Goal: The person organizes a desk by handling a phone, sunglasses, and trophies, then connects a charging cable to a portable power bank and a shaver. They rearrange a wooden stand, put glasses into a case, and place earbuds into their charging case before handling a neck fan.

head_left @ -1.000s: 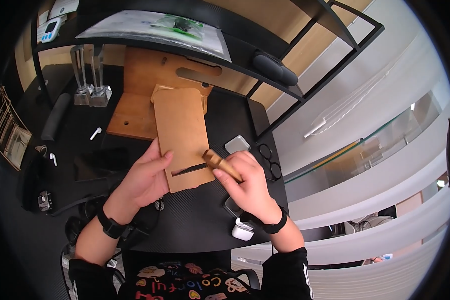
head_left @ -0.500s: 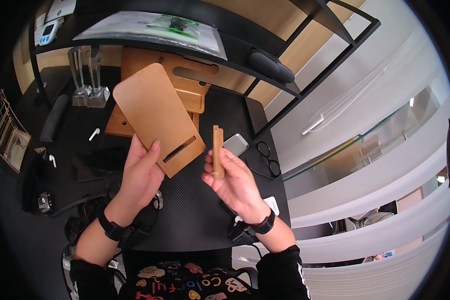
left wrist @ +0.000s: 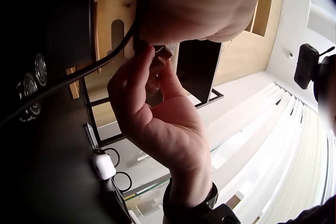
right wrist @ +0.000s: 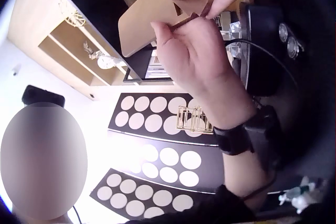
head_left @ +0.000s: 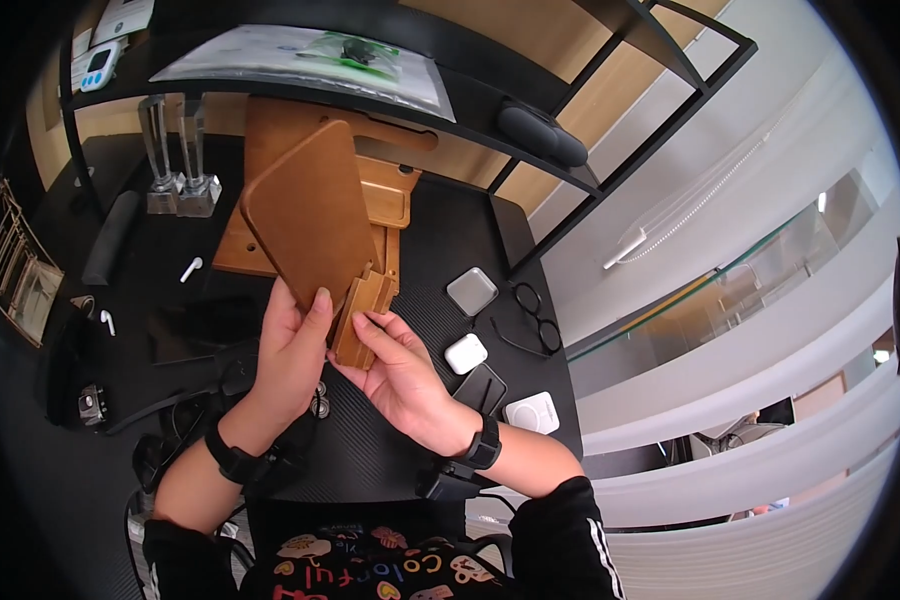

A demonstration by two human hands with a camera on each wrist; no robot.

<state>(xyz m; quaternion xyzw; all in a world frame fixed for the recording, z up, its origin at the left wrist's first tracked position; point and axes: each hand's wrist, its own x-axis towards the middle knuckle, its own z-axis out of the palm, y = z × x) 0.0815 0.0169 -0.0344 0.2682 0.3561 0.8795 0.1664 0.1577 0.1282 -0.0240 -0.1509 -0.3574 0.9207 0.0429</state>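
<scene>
Black desk point(head_left: 360, 465) below a black shelf point(head_left: 480, 85). Left hand point(head_left: 295, 350): thumb and fingers clamped on a wooden board point(head_left: 315, 215), raised above the desk. Right hand point(head_left: 405, 385): thumb and fingers pinching a grooved wooden piece point(head_left: 366, 312) at the board's lower end; contact between the two cannot be confirmed. White earbud case point(head_left: 465, 353): appears closed, contents hidden. Two earbuds point(head_left: 191, 269) lie loose. Legible print: "Colorful", on the shirt point(head_left: 400, 566).

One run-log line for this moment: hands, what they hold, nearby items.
left hand: holds wooden panel | right hand: holds small wooden piece | panel-piece contact: unclear | nearby: glasses, white case
</scene>
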